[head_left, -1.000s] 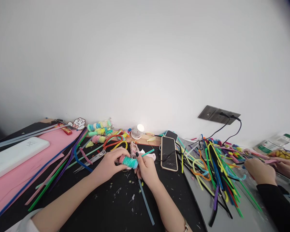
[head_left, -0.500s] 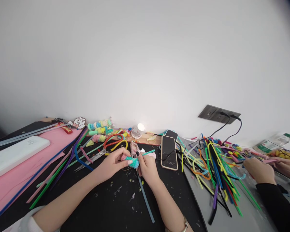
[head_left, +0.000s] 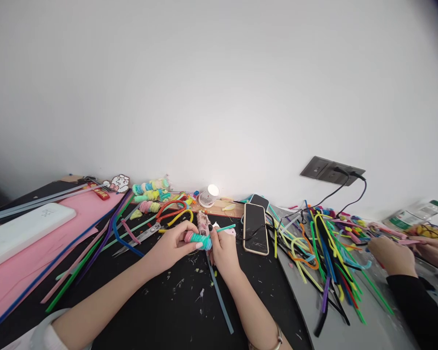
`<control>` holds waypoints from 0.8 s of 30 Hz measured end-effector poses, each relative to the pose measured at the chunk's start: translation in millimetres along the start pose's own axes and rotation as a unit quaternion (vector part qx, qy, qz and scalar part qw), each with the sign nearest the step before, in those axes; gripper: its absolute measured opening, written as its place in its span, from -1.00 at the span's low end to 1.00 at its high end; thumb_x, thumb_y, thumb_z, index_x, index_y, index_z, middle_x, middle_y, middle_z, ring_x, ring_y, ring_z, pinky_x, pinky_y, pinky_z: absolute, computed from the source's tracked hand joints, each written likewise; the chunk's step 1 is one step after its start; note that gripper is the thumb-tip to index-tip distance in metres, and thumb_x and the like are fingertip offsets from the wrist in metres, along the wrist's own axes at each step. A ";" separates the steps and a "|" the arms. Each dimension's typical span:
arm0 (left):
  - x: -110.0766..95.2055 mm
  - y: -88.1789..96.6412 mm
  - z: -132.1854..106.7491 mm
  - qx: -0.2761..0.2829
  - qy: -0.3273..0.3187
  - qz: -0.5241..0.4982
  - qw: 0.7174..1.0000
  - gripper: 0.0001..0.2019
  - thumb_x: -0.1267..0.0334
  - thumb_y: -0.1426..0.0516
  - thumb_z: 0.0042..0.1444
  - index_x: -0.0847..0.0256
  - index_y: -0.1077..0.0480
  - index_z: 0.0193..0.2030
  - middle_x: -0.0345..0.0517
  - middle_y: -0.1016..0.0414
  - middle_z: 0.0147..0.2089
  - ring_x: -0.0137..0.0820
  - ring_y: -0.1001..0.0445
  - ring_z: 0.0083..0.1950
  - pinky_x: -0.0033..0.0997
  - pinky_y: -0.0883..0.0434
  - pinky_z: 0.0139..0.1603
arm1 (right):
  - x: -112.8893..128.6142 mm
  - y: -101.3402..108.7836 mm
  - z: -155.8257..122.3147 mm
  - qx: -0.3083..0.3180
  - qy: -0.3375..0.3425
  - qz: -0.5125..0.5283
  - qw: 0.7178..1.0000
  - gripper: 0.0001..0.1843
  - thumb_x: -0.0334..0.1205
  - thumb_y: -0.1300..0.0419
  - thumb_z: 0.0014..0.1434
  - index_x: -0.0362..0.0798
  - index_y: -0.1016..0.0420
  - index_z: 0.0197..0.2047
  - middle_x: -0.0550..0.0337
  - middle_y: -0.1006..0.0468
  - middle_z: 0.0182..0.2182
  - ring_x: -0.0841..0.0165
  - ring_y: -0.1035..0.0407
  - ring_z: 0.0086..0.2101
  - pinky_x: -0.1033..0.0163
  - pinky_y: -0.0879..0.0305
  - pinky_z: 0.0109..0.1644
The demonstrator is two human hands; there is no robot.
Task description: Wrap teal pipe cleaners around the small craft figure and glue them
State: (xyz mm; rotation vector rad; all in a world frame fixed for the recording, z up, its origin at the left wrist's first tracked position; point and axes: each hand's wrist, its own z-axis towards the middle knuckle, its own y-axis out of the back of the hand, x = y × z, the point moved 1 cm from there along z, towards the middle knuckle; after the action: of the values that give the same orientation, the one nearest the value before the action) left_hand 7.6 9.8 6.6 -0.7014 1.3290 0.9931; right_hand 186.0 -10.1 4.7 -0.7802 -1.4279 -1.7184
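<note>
A coil of wound pipe cleaner (head_left: 198,240), pink at its left end and turquoise along the rest, is between my two hands above the black mat. My left hand (head_left: 173,245) pinches its pink end between thumb and fingers. My right hand (head_left: 225,253) is closed on the turquoise end, thumb on top, and a straight turquoise tail (head_left: 227,227) sticks out past the thumb. Just behind the coil is a pinkish patterned object (head_left: 203,221), partly hidden by the hands. A grey translucent stick (head_left: 221,301) runs from under my right hand toward me.
Scissors (head_left: 146,236) lie left of my hands. Finished coils (head_left: 149,186) and a lit white paper cup (head_left: 209,195) stand by the wall. A phone (head_left: 255,228) lies to the right, then piled pipe cleaners (head_left: 328,253). Another person's hands (head_left: 394,255) work at far right.
The coil has shifted slightly right and turned, so more of its turquoise winding shows. Both hands keep their hold.
</note>
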 end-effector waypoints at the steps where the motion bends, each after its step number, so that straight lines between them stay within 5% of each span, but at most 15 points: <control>1: -0.7 -0.8 -0.7 -0.002 -0.002 0.002 1.000 -0.76 0.12 -0.27 0.11 0.14 -0.36 -0.18 -0.27 -0.33 -0.30 -0.38 -0.43 -0.28 -0.34 -0.49 -0.21 | -1.7 -0.8 0.1 -0.006 -0.005 -0.006 1.000 -0.51 0.01 0.08 0.48 0.06 -0.19 -0.50 0.29 -0.30 -0.73 0.38 -0.25 -0.67 0.28 -0.04 -0.52; 5: -6.7 -2.7 -4.6 -0.011 -0.036 0.057 0.998 -0.78 0.20 -0.26 0.09 0.13 -0.36 -0.17 -0.20 -0.40 -0.21 -0.34 -0.48 -0.21 -0.25 -0.56 -0.10 | -7.2 -3.9 1.7 -0.025 -0.016 -0.023 0.999 -0.49 0.03 0.08 0.48 0.06 -0.20 -0.51 0.25 -0.31 -0.73 0.35 -0.25 -0.66 0.26 -0.02 -0.53; 13: -10.8 -1.4 -7.0 -0.038 -0.100 0.204 0.973 -0.87 0.23 -0.20 0.12 0.11 -0.33 -0.22 -0.19 -0.40 -0.27 -0.34 -0.41 -0.29 -0.35 -0.48 -0.24 | 0.0 -3.9 0.1 -0.011 -0.003 -0.017 1.000 -0.50 0.00 0.08 0.49 0.05 -0.29 -0.48 0.30 -0.27 -0.73 0.36 -0.23 -0.66 0.26 -0.03 -0.51; 24: -9.6 -2.2 -7.0 -0.042 -0.129 0.225 0.965 -0.89 0.26 -0.17 0.12 0.12 -0.28 -0.29 -0.17 -0.46 -0.26 -0.38 -0.38 -0.34 -0.37 -0.39 -0.31 | -0.7 -4.8 -0.6 -0.022 0.002 -0.040 0.999 -0.46 -0.01 0.09 0.49 0.06 -0.28 -0.54 0.26 -0.25 -0.74 0.32 -0.26 -0.64 0.24 -0.08 -0.48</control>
State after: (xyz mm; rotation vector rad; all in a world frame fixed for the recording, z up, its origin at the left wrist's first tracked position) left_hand 6.7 0.9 14.8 -0.3167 1.2436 1.4602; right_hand 182.3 -10.2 1.5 -0.7519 -1.4398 -1.8155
